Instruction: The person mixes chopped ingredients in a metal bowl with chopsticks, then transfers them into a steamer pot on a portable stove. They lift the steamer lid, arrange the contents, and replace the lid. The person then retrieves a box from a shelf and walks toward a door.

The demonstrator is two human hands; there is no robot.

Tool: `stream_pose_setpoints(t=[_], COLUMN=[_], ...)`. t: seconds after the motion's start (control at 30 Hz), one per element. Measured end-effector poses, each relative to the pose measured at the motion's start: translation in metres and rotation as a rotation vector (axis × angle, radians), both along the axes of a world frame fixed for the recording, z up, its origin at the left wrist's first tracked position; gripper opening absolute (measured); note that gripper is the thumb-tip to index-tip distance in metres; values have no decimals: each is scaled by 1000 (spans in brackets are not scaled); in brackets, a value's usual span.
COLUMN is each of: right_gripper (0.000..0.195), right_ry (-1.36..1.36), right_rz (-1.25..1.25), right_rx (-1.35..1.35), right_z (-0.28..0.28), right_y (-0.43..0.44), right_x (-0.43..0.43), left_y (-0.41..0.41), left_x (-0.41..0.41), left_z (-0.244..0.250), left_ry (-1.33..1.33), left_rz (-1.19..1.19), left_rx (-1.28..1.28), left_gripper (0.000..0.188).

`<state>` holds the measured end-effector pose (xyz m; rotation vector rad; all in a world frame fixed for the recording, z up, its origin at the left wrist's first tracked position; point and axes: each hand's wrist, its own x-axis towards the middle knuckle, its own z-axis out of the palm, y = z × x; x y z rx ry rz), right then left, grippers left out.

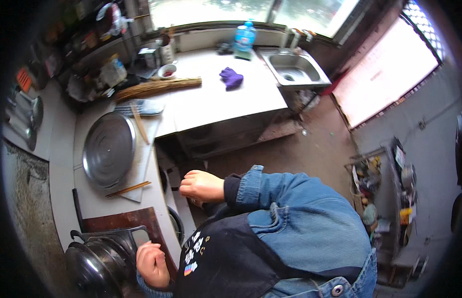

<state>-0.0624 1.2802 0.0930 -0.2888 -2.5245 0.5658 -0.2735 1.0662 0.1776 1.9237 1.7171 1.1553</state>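
Observation:
My right hand is loosely curled in front of my body, past the counter's edge; I see nothing in it, though its palm side is hidden. My left hand is half curled beside the stack of metal pots at the lower left, with no object visible in it. Whether it touches the pots I cannot tell. On the counter ahead of my hands lie a large round metal lid, a pair of wooden chopsticks and a light wooden stick. The pots stand by a reddish-brown board.
A straw bundle, a white bowl, a purple cloth and a blue plastic bottle are on the white counter. A steel sink is at its right end. A cluttered shelf rack stands by the right wall.

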Motion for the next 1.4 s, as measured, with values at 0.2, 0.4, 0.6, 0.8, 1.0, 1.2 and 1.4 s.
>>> stream_pose_setpoints(t=[0.2, 0.4, 0.6, 0.8, 1.0, 1.2, 1.4], right_gripper=[11, 14, 22, 27, 28, 28, 21], right_ry=[27, 152, 147, 166, 215, 226, 264], right_rz=[-364, -565, -928, -1256, -1595, -1969, -2300], right_rx=[-102, -88, -21, 17, -74, -259, -237], right_z=[3, 0, -16, -18, -43, -39, -21], right_y=[-90, -109, -111, -137, -172, -188, -166], right_x=[140, 203, 335, 443, 505, 580, 666], left_y=[54, 114, 187, 232, 262, 288, 324], left_x=[71, 129, 284, 429, 580, 740, 906], left_z=[-17, -53, -29, -48, -36, -49, -48], left_ry=[-189, 41, 150, 161, 320, 285, 225], left_rz=[-488, -735, -963, -1229, -1602, -1979, -2192], left_rx=[-66, -10, -102, -99, -268, -172, -142], left_gripper=[29, 25, 22, 22, 25, 22, 15])
